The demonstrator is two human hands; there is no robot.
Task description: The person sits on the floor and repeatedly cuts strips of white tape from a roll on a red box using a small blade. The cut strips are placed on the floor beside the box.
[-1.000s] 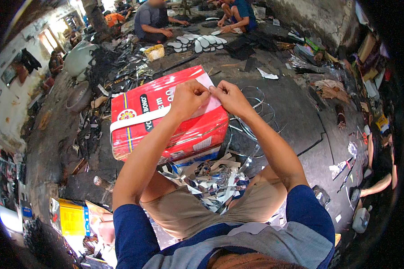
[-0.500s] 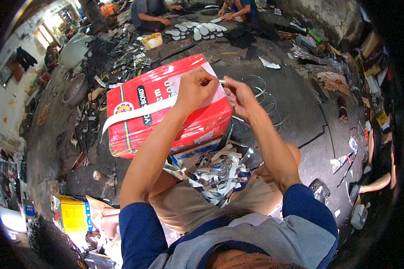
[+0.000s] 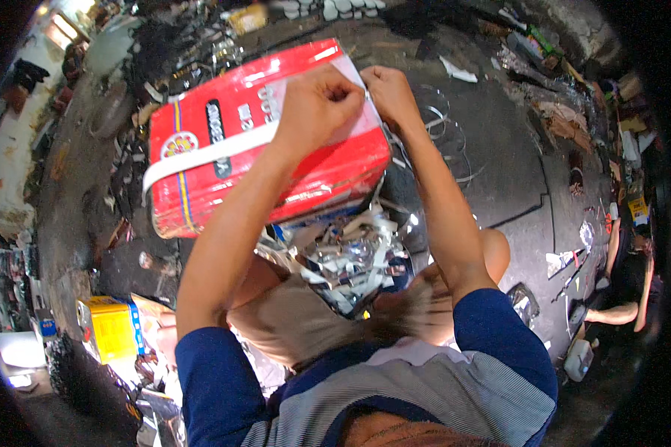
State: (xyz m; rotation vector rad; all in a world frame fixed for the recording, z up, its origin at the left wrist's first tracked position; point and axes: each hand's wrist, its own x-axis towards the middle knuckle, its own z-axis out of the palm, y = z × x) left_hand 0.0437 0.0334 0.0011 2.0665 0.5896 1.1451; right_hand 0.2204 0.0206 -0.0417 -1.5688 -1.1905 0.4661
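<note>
A red cardboard box (image 3: 201,127) sits in front of my crossed legs. Across its top lies a long white strip (image 3: 209,155), its left end hanging over the box edge and its right part passing under my left wrist. My left hand (image 3: 322,104) is over the right part of the box, thumb and fingers pinched on the strip. At the box's right edge, close by, my right hand (image 3: 389,91) is closed with fingers curled; what it grips is hidden. Thin clear coils (image 3: 455,134) lie on the floor to its right.
A heap of shiny and white strip scraps (image 3: 358,253) lies between my legs. At lower left stands a yellow container (image 3: 112,328). Pale sole-shaped pieces (image 3: 339,9) are at the far edge, and a person's bare leg (image 3: 611,313) shows at right.
The view has tilted, so the box sits higher and further left. My right hand has turned, its fingers now curled at the box's edge. The silvery bit between my hands no longer shows.
</note>
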